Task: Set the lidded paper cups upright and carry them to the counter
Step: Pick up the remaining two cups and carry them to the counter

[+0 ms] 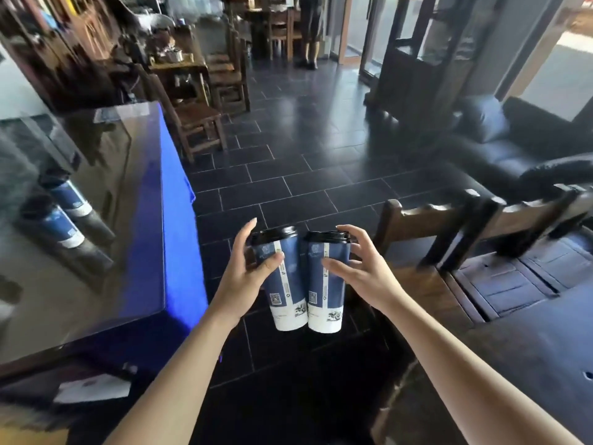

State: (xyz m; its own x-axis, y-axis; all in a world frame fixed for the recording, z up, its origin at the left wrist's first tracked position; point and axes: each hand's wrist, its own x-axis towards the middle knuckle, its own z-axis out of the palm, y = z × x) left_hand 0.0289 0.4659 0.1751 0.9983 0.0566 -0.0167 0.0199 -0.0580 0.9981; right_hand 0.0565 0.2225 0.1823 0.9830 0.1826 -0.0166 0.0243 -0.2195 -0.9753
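Two tall blue-and-white paper cups with black lids hang upright, side by side and touching, above the dark tiled floor. My left hand (248,271) grips the left cup (284,300) near its top, thumb across the front. My right hand (356,264) grips the right cup (325,303) the same way, fingers curled round its lid edge. Two more lidded cups (69,216) of the same kind stand on the glass-topped counter (96,303) at the left, blurred.
The counter has a blue cloth side (173,220) close to my left arm. Dark wooden chairs (481,226) stand to the right, with a dark tabletop (529,332) behind them. A black sofa (513,149) sits farther right. A person (309,30) stands far back. Open floor lies ahead.
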